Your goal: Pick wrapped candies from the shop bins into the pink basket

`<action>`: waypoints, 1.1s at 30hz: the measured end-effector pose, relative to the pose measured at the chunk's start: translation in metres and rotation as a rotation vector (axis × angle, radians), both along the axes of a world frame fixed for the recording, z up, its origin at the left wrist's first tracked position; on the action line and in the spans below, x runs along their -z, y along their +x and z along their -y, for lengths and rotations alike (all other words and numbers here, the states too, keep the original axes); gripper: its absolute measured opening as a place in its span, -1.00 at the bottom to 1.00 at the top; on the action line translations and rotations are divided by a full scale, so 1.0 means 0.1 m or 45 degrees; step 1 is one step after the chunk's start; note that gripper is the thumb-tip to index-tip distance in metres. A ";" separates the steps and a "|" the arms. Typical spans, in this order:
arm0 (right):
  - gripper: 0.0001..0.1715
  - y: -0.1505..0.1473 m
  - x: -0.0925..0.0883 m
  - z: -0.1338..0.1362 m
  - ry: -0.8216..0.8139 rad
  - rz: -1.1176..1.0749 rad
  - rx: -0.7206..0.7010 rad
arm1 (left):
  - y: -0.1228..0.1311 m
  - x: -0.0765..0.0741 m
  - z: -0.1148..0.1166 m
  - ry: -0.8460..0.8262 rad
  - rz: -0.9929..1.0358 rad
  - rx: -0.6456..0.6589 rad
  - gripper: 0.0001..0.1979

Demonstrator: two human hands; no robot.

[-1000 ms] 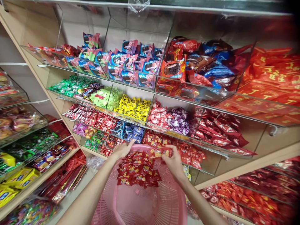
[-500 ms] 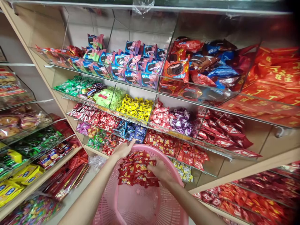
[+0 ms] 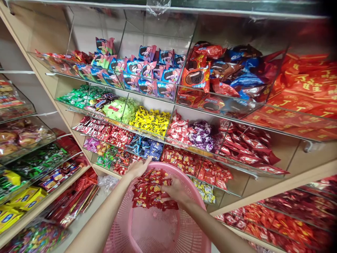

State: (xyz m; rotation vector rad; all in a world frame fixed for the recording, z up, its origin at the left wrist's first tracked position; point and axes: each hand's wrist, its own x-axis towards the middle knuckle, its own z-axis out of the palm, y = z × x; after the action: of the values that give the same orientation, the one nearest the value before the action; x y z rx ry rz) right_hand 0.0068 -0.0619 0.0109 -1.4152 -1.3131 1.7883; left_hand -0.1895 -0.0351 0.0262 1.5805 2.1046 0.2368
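A pink plastic basket (image 3: 184,232) tilts toward the shelves and holds a heap of small red candy packets (image 3: 147,193) at its far end. My left hand (image 3: 138,168) grips the basket's far rim with the thumb up. Inside the basket, my right hand (image 3: 176,189) lies on the heap with its fingers curled around some of the red packets. Just beyond the rim, a clear bin (image 3: 200,168) holds the same kind of red packets.
Tiered clear bins fill the wall: yellow candies (image 3: 151,121), green ones (image 3: 119,109), blue biscuit packs (image 3: 147,75), red bags (image 3: 302,91). More bins (image 3: 23,140) run down the left side, and a lower shelf of red packets (image 3: 276,218) sits at right.
My right hand has come back from the red-packet bin into the basket and now rests on the heap. The left hand has stayed on the rim.
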 end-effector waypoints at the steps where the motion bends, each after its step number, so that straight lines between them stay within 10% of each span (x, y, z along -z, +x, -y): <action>1: -0.53 -0.01 0.02 0.00 0.001 -0.007 -0.001 | 0.00 0.00 0.00 -0.003 0.000 -0.001 -0.07; 12: -0.52 0.31 -0.13 -0.13 0.132 -0.037 0.001 | -0.05 0.01 0.03 0.005 0.023 -0.038 -0.03; 24: -0.52 0.37 -0.17 -0.21 1.537 1.416 -0.632 | 0.01 -0.02 0.02 0.019 0.017 -0.035 -0.03; 33: -0.38 0.26 0.18 -0.22 1.822 1.405 -0.722 | 0.01 -0.02 0.02 0.009 0.002 -0.040 0.00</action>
State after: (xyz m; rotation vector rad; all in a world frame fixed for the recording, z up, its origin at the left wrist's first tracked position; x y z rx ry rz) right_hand 0.0325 -0.0394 -0.0074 -1.0266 -2.7876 -0.2903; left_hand -0.1890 -0.0370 0.0277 1.5516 2.1307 0.2561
